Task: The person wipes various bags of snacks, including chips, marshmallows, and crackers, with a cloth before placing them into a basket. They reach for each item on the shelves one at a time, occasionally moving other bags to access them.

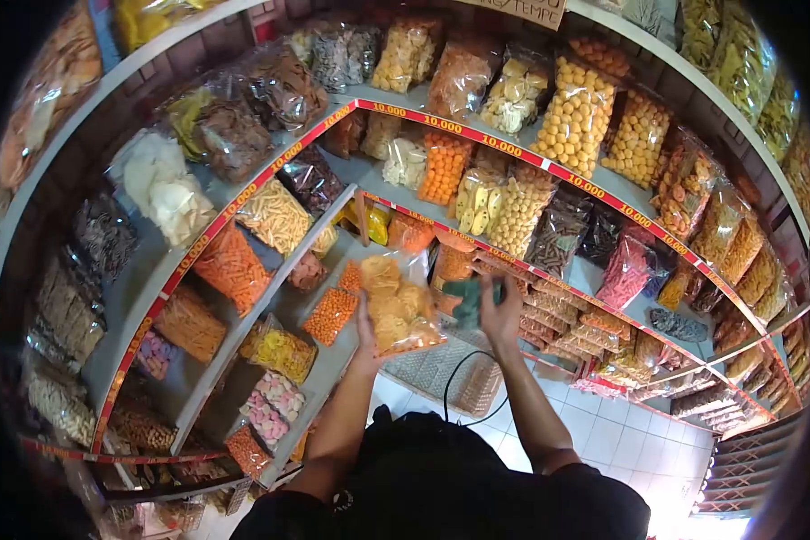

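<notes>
A clear plastic bag of round yellow chips point(398, 306) is upright in front of me, gripped along its left side by my left hand point(366, 335). To the right of the bag is my right hand point(502, 310), closed around a dark green cloth point(463, 304). The cloth looks smeared by motion and sits a little apart from the bag. Just left of the bag, small packs of orange balls point(331, 315) lie on the lower shelf.
Curved shelves with red price strips point(445, 123) hold many bagged snacks. Bags of orange sticks point(231, 268) and yellow balls point(574, 112) stand on them. Below my hands is a bubble-wrap-covered surface point(472, 385) with a black cable point(448, 396) beside it. White floor tiles point(594, 423) show at right.
</notes>
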Demonstrator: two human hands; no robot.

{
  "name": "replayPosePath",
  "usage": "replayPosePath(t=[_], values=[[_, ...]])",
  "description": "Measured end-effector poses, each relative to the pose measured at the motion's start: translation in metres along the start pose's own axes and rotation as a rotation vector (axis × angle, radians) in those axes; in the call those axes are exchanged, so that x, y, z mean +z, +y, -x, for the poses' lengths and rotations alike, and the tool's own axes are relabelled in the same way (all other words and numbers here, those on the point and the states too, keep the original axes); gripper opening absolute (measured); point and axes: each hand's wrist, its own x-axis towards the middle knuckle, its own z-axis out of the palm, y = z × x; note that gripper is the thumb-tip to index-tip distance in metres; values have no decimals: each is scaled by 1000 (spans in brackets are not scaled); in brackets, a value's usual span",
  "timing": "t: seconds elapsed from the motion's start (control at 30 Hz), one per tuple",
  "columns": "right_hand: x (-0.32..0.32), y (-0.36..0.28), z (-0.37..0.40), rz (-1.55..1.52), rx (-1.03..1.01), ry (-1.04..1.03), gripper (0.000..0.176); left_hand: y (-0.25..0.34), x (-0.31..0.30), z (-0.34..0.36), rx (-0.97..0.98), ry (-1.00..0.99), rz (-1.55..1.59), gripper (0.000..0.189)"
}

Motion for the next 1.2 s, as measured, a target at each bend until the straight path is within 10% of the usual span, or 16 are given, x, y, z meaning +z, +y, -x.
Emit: replayPosePath(t=[0.1, 0.3, 0.53, 0.77, 0.9, 0.93, 1.0, 1.2], values=[[10, -61, -24, 12, -282, 34, 16, -8, 15, -17, -46, -321, 164, 75], [5, -121, 36, 211, -850, -447, 35, -2, 82, 1, 19, -266, 71, 73], [-6, -118, -22, -48, -419, -197, 41, -9, 127, 27, -182, -68, -205, 76], [-17, -130, 65, 263, -977, -546, 40, 2, 104, 22, 157, -113, -80, 73], [-24, -104, 35, 303, -806, -394, 37, 5, 100, 26, 12, -1, -448, 58], [-23, -109, 18, 232, -698, -341, 37, -4, 76, 22, -237, -229, -51, 56], [-17, -121, -10, 95, -487, -215, 37, -25, 110, 33, -116, 0, -258, 55], [-16, -130, 46, 204, -796, -442, 39, -12, 110, 29, 41, -64, -171, 55]])
